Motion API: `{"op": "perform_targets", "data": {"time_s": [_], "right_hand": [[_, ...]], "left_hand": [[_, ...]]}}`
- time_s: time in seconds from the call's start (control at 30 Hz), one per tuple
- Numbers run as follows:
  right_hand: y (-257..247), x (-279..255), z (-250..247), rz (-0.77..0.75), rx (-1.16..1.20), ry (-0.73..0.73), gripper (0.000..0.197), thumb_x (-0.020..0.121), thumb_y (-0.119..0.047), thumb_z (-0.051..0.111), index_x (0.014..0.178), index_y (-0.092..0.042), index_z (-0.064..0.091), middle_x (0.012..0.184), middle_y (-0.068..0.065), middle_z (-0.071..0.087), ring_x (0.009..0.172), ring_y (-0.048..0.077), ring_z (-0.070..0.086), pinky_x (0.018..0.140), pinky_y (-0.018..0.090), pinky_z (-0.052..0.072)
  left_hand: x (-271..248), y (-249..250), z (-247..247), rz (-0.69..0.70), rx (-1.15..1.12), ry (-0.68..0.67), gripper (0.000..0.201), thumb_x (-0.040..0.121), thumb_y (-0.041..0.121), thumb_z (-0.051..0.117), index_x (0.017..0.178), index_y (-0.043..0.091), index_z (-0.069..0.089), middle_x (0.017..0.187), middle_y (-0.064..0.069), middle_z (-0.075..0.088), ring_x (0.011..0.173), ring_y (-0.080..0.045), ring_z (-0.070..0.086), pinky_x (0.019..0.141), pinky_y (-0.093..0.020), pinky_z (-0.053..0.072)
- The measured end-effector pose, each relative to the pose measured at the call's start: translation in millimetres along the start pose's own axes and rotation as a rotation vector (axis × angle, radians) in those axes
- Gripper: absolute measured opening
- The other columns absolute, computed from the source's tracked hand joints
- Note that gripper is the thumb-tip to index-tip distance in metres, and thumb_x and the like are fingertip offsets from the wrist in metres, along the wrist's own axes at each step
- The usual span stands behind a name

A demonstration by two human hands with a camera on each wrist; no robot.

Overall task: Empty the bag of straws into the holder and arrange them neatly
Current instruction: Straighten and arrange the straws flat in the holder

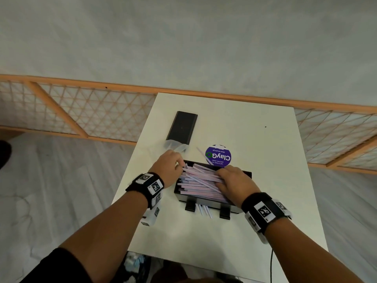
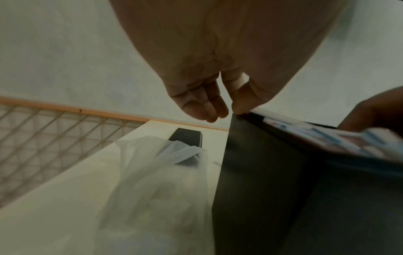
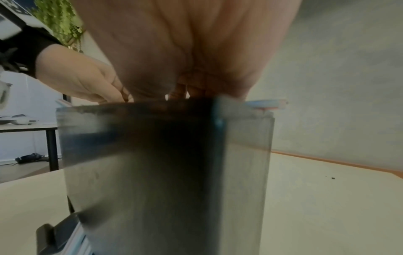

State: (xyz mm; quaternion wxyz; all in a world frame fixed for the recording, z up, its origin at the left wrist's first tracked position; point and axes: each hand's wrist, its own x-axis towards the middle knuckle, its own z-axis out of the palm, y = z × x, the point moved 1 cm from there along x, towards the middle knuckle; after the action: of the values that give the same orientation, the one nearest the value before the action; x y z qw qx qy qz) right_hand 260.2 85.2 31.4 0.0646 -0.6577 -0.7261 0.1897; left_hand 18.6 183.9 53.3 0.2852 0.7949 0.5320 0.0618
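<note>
White and smooth, the table stood against a pale wall with a wood-framed lattice panel along its base; grey floor lay on both sides. A black rectangular holder sat near the table's middle, its walls glossy, with two black clips at the near side. Thin pink and white straws lay heaped in it, crossing at slight angles; a few stuck out under the near wall and one lay loose on the purple round sticker just behind. The left hand was at the holder's left end, fingers curled and pinching straw tips. The right hand rested flat on the heap's right side, fingers pressed together over the straws. A clear, crumpled plastic bag lay behind the left hand, partly overlapping a flat black slab.
</note>
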Motion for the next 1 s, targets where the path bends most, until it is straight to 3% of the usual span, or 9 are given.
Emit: {"op": "perform_targets", "data": {"time_s": [0.13,0.23,0.3,0.4,0.53,0.63,0.7,0.83,1.0], "right_hand": [[1,-10,1,-0.033,0.010,0.145,0.022,0.096,-0.026,0.062,0.115,-0.019,0.068,0.108,0.002,0.065,0.097,0.025,0.060,0.088,0.036,0.051],[2,-13,8,-0.002,0.006,0.117,0.025,0.100,-0.019,0.056,0.121,-0.018,0.069,0.108,0.005,0.067,0.097,0.026,0.063,0.085,0.036,0.053],[3,-14,12,-0.006,0.007,0.111,0.029,0.098,-0.015,0.058,0.125,-0.018,0.068,0.108,0.006,0.068,0.096,0.028,0.065,0.084,0.037,0.055],[3,-17,16,-0.063,0.029,0.117,0.032,0.094,-0.010,0.064,0.126,-0.016,0.069,0.110,0.008,0.071,0.095,0.029,0.068,0.086,0.036,0.056],[-7,-21,15,-0.099,0.056,0.128,0.029,0.102,-0.019,0.058,0.129,-0.014,0.068,0.119,0.007,0.070,0.105,0.025,0.067,0.093,0.029,0.050],[-10,-24,21,-0.067,0.083,0.102,0.035,0.106,-0.026,0.050,0.136,-0.014,0.063,0.131,0.005,0.064,0.117,0.021,0.061,0.104,0.024,0.041],[-9,-25,25,-0.045,0.086,0.092,0.037,0.106,-0.026,0.047,0.139,-0.015,0.060,0.135,0.004,0.062,0.121,0.021,0.059,0.107,0.022,0.038],[-9,-24,26,-0.019,0.084,0.086,0.037,0.106,-0.025,0.047,0.139,-0.017,0.059,0.134,0.004,0.062,0.120,0.020,0.059,0.106,0.018,0.035],[-9,-24,26,0.019,0.097,0.061,0.039,0.106,-0.026,0.044,0.142,-0.018,0.056,0.135,0.003,0.060,0.121,0.020,0.057,0.106,0.026,0.042]], "left_hand": [[0,-1,4,0.046,-0.003,-0.051,0.029,0.096,0.011,0.050,0.105,0.030,0.071,0.118,0.002,0.052,0.099,-0.015,0.059,0.093,-0.034,0.052],[3,1,6,0.121,0.136,-0.129,0.040,0.098,0.007,0.051,0.129,0.025,0.069,0.135,-0.001,0.049,0.121,-0.019,0.051,0.104,-0.034,0.047],[8,4,6,0.145,0.231,-0.195,0.044,0.096,0.009,0.056,0.136,0.025,0.064,0.142,-0.002,0.045,0.126,-0.023,0.049,0.107,-0.037,0.046],[16,15,3,0.166,0.358,-0.301,0.041,0.094,0.016,0.060,0.134,0.022,0.063,0.133,-0.003,0.046,0.115,-0.025,0.053,0.099,-0.039,0.049],[28,26,1,0.151,0.492,-0.365,0.035,0.097,0.030,0.052,0.127,0.023,0.068,0.131,-0.006,0.049,0.109,-0.030,0.059,0.094,-0.041,0.051],[35,25,0,0.194,0.565,-0.397,0.034,0.100,0.036,0.048,0.123,0.026,0.070,0.126,-0.008,0.053,0.097,-0.029,0.061,0.084,-0.036,0.052],[37,23,0,0.193,0.644,-0.430,0.035,0.101,0.038,0.047,0.127,0.029,0.067,0.127,-0.008,0.052,0.100,-0.030,0.062,0.078,-0.030,0.046],[38,22,8,0.160,0.746,-0.483,0.033,0.098,0.042,0.049,0.125,0.031,0.063,0.121,-0.009,0.053,0.101,-0.031,0.060,0.083,-0.034,0.049],[39,25,15,0.152,0.862,-0.452,0.030,0.097,0.035,0.050,0.123,0.027,0.063,0.118,-0.009,0.054,0.101,-0.031,0.060,0.081,-0.038,0.049]]}}
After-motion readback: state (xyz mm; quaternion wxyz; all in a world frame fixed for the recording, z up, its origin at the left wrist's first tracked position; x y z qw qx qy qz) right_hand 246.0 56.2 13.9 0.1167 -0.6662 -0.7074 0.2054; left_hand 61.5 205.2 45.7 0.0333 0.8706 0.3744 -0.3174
